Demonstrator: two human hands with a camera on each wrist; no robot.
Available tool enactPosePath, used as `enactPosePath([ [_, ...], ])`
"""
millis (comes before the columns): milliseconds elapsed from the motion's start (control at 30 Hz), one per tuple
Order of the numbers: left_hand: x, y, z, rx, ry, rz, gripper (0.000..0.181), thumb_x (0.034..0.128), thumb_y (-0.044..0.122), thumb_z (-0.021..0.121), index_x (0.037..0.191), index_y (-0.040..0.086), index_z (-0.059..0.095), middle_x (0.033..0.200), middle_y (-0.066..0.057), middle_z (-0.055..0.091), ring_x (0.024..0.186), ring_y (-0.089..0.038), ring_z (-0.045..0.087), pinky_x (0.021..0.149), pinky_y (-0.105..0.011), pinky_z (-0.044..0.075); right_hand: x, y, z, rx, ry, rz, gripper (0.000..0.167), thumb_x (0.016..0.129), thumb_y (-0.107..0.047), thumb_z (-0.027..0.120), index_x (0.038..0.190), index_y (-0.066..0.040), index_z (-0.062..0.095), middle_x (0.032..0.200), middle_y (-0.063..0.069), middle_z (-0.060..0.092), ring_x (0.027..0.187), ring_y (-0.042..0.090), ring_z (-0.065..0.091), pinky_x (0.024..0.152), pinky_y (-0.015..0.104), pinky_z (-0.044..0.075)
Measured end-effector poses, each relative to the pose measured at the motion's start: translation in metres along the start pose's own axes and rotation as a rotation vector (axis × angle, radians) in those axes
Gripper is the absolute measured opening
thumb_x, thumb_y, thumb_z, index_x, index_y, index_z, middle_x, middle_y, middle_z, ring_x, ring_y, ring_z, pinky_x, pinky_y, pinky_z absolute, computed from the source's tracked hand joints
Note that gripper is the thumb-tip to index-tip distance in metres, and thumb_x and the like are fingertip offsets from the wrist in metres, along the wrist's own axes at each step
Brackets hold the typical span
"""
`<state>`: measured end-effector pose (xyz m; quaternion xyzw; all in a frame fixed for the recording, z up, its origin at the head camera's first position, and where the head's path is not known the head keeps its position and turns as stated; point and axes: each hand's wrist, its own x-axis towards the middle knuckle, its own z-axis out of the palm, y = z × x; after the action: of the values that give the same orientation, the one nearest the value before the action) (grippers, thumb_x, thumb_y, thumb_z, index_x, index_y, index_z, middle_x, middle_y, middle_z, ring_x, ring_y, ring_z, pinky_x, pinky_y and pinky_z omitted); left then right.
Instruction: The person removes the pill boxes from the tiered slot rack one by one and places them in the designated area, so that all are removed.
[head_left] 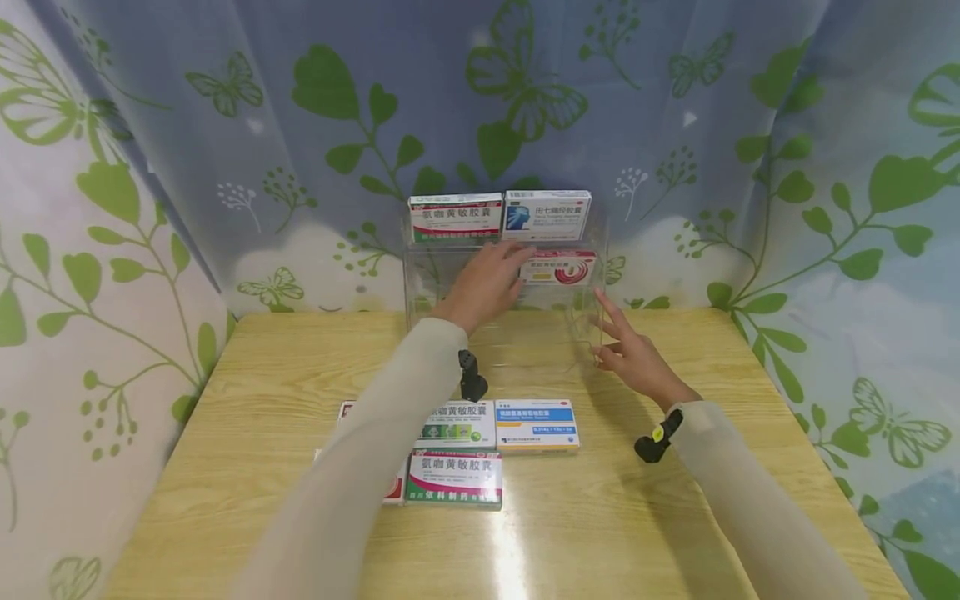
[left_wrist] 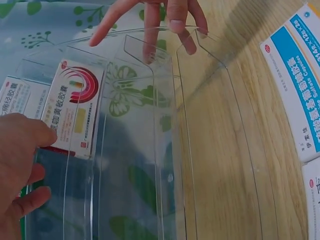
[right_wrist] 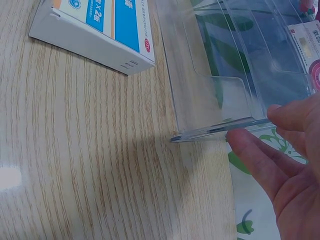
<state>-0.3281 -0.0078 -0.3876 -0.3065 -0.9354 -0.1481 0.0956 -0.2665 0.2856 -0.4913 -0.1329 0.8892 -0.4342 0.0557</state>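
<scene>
A clear tiered display stand [head_left: 502,325] stands at the back of the table. On its second tier is a red-and-white medicine box [head_left: 558,268]. My left hand [head_left: 483,283] reaches over that tier, a finger touching the left end of this box; in the left wrist view the thumb is apart from it. My right hand [head_left: 637,358] is at the stand's right side, with spread, mostly straight fingers against the clear side panel [right_wrist: 215,131]. The top tier bears a green-and-red medicine box [head_left: 456,218] and a white-and-blue medicine box [head_left: 547,215], side by side.
In front of the stand lie a blue-and-white medicine box [head_left: 537,425], a white-and-green box [head_left: 461,425] and a green-and-red box [head_left: 455,479]. More boxes at their left are partly hidden by my left sleeve. A leaf-patterned curtain [head_left: 300,167] hangs behind the wooden table [head_left: 585,533].
</scene>
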Motion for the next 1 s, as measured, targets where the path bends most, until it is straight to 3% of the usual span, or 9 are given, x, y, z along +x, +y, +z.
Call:
enactPosePath([
  [133,0.003,0.004,0.003,0.036,0.052,-0.005,0.04,0.1123,0.019,0.063,0.152,0.015,0.064,0.147,-0.01,0.06,0.131,-0.028,0.06,0.11,-0.042,0.055,0.0,0.0,0.0,-0.007,0.0,-0.001,0.101,0.11,0.002,0.057,0.173,-0.049,-0.003,0.175,0.023,0.035,0.122,0.051,0.072,0.093,0.052,0.066],
  [233,0.006,0.005,0.006,0.018,0.073,-0.023,0.029,0.1123,0.02,0.064,0.14,0.016,0.071,0.139,-0.007,0.064,0.128,-0.025,0.064,0.11,-0.04,0.056,0.0,0.0,-0.001,-0.005,-0.002,-0.001,0.101,0.11,0.002,0.056,0.173,-0.051,-0.004,0.175,0.023,0.034,0.122,0.052,0.072,0.094,0.052,0.066],
  [367,0.007,0.003,0.008,-0.093,0.106,-0.079,0.025,0.1147,0.022,0.059,0.135,0.014,0.071,0.138,-0.005,0.068,0.13,-0.023,0.067,0.114,-0.039,0.055,0.0,-0.001,0.0,0.001,-0.002,-0.004,0.102,0.111,0.002,0.055,0.17,-0.057,-0.003,0.175,0.022,0.035,0.122,0.052,0.071,0.094,0.053,0.066],
  [467,0.004,0.001,0.001,-0.196,0.142,-0.11,0.027,0.1155,0.022,0.057,0.137,0.012,0.07,0.136,-0.006,0.07,0.127,-0.023,0.068,0.111,-0.039,0.056,-0.001,-0.001,0.001,0.003,0.0,-0.005,0.102,0.111,0.002,0.056,0.17,-0.058,-0.003,0.175,0.023,0.035,0.122,0.052,0.072,0.094,0.054,0.066],
  [700,-0.012,-0.004,-0.021,-0.369,0.182,-0.109,0.029,0.1128,0.023,0.063,0.138,0.013,0.071,0.131,-0.006,0.073,0.113,-0.02,0.069,0.099,-0.037,0.059,0.001,-0.002,-0.001,-0.012,0.001,-0.005,0.102,0.11,0.002,0.057,0.172,-0.053,-0.003,0.175,0.024,0.034,0.122,0.052,0.072,0.095,0.054,0.066],
  [833,-0.03,-0.003,-0.029,-0.434,0.129,-0.102,0.027,0.1112,0.022,0.066,0.136,0.013,0.072,0.129,-0.005,0.075,0.107,-0.019,0.071,0.095,-0.036,0.061,0.002,-0.002,-0.001,-0.015,0.005,-0.013,0.101,0.11,0.002,0.057,0.173,-0.05,-0.003,0.174,0.024,0.035,0.122,0.052,0.072,0.094,0.053,0.066],
  [1000,-0.065,0.004,-0.022,-0.516,-0.053,-0.105,0.026,0.1107,0.024,0.067,0.135,0.017,0.073,0.129,-0.002,0.075,0.11,-0.018,0.072,0.097,-0.037,0.062,0.001,-0.001,0.0,-0.014,0.01,-0.001,0.099,0.111,0.001,0.057,0.174,-0.047,-0.001,0.173,0.029,0.033,0.122,0.05,0.072,0.095,0.051,0.066],
])
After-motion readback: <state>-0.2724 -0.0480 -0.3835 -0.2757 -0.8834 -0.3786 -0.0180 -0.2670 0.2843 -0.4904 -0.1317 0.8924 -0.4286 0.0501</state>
